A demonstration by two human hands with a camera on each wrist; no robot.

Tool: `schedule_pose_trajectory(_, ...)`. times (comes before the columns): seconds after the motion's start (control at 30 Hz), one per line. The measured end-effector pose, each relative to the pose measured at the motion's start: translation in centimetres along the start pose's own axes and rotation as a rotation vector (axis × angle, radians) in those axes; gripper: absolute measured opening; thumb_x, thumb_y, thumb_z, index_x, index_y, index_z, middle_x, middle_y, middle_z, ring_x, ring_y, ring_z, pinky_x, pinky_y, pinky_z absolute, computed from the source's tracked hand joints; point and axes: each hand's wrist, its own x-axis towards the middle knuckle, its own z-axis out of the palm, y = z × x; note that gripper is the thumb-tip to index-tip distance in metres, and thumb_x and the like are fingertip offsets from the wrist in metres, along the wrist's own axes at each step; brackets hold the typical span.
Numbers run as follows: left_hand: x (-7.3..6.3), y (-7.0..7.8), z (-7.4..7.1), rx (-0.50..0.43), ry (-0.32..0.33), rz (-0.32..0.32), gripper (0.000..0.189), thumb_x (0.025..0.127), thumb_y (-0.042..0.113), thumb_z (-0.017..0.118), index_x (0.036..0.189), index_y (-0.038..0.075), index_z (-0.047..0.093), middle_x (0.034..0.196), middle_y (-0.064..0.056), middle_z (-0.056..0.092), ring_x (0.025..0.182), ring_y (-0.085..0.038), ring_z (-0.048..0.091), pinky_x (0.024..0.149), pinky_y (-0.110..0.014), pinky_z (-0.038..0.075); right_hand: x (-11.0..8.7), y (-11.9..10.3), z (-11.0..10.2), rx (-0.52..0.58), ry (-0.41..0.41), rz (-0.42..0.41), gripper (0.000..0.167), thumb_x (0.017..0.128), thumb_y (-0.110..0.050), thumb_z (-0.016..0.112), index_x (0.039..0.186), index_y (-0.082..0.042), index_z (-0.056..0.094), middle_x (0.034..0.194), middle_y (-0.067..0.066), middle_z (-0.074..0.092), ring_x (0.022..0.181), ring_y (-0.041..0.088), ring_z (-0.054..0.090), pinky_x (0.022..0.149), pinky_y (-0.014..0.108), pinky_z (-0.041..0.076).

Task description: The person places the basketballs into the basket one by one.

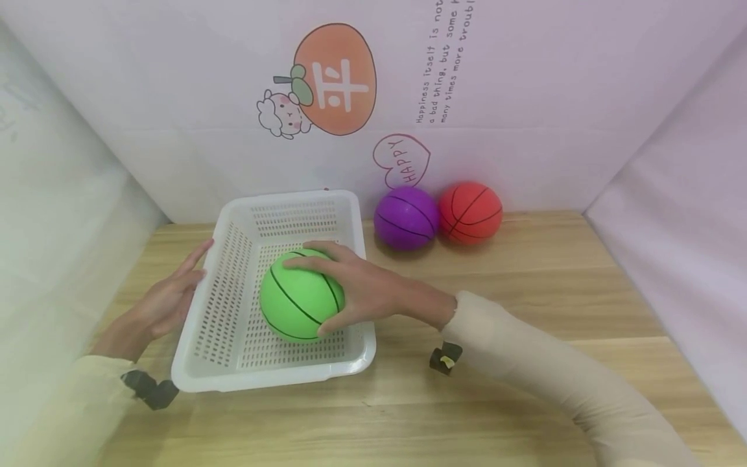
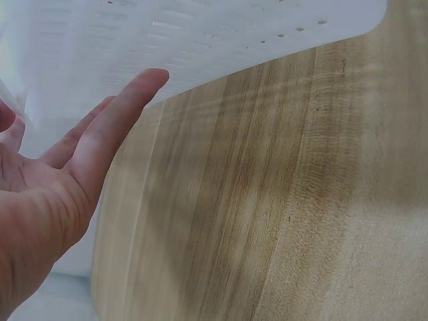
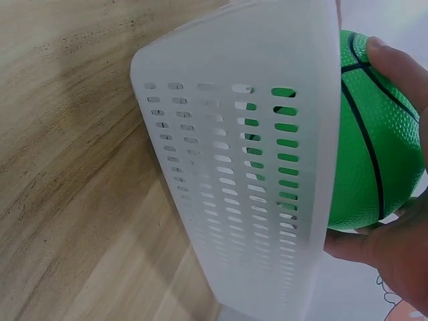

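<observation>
A green ball with black basketball lines is inside the white plastic basket, gripped from its right side by my right hand. In the right wrist view the ball bulges above the basket's rim, with fingers and thumb spread round it. Whether it touches the basket's floor cannot be told. My left hand is at the basket's left side, its fingers extended toward the rim. The left wrist view shows this hand with straight fingers against or close to the slotted outer wall.
A purple ball and a red ball sit side by side on the wooden table, right of the basket near the back. Behind them rises a white printed cloth. Cloth also hangs at the left and right sides.
</observation>
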Motion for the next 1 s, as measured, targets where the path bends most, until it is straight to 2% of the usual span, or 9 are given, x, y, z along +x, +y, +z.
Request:
schedule_pose_trajectory(0.17,0.0,0.0,0.0,0.005,-0.002,0.002,0.058,0.112,0.029,0.025,0.159,0.044,-0.006,0.159,-0.029,-0.003,0.116,-0.009,0.059,0.090,-0.043,0.053,0.3,0.2,0.4,-0.005,-0.012,0.009,0.101,0.069,-0.048,0.090,0.154,-0.038,0.036,0.159,0.003,0.020,0.138,0.023,0.032,0.101,0.046,0.044)
schedule_pose_trajectory(0.33,0.0,-0.1,-0.1,0.006,-0.009,0.019,0.059,0.112,0.028,0.027,0.160,0.041,-0.005,0.159,-0.023,0.011,0.117,-0.011,0.059,0.090,-0.042,0.053,0.6,0.3,0.8,-0.008,-0.039,0.008,0.102,0.069,-0.049,0.090,0.154,-0.037,0.036,0.160,0.006,0.019,0.141,0.025,0.028,0.102,0.049,0.042)
schedule_pose_trajectory(0.57,0.1,0.0,-0.1,-0.021,-0.007,0.018,0.059,0.112,0.027,0.028,0.160,0.042,-0.004,0.158,-0.017,0.018,0.117,-0.012,0.059,0.090,-0.041,0.053,0.9,0.6,1.3,-0.028,-0.115,-0.010,0.101,0.069,-0.050,0.090,0.154,-0.036,0.037,0.161,0.010,0.019,0.143,0.026,0.024,0.105,0.052,0.038)
schedule_pose_trajectory(0.67,0.2,0.0,-0.1,-0.026,-0.011,0.014,0.059,0.112,0.027,0.028,0.160,0.042,-0.004,0.158,-0.019,0.017,0.117,-0.012,0.059,0.090,-0.042,0.053,1.0,0.6,1.6,-0.049,-0.150,-0.027,0.100,0.069,-0.051,0.089,0.154,-0.035,0.037,0.161,0.012,0.020,0.144,0.028,0.023,0.107,0.052,0.037)
schedule_pose_trajectory(0.8,0.3,0.1,-0.1,-0.023,-0.008,-0.001,0.059,0.112,0.028,0.027,0.159,0.044,-0.005,0.159,-0.025,0.005,0.117,-0.012,0.059,0.090,-0.044,0.053,1.1,0.7,2.0,-0.103,-0.168,-0.056,0.100,0.070,-0.051,0.089,0.154,-0.033,0.038,0.160,0.014,0.021,0.145,0.028,0.021,0.109,0.052,0.033)
schedule_pose_trajectory(0.87,0.3,0.1,-0.2,-0.025,-0.005,-0.003,0.059,0.112,0.028,0.027,0.159,0.044,-0.005,0.159,-0.024,0.011,0.116,-0.013,0.060,0.090,-0.044,0.053,1.2,0.7,2.2,-0.123,-0.172,-0.066,0.100,0.070,-0.050,0.089,0.154,-0.032,0.038,0.160,0.015,0.021,0.146,0.028,0.019,0.110,0.052,0.032)
schedule_pose_trajectory(1.0,0.1,-0.1,-0.3,-0.028,-0.004,0.002,0.059,0.112,0.027,0.027,0.159,0.043,-0.005,0.151,-0.008,0.031,0.116,-0.013,0.060,0.090,-0.043,0.053,1.2,0.6,2.3,-0.135,-0.191,-0.061,0.101,0.070,-0.049,0.089,0.155,-0.033,0.036,0.161,0.014,0.019,0.147,0.027,0.017,0.111,0.052,0.031)
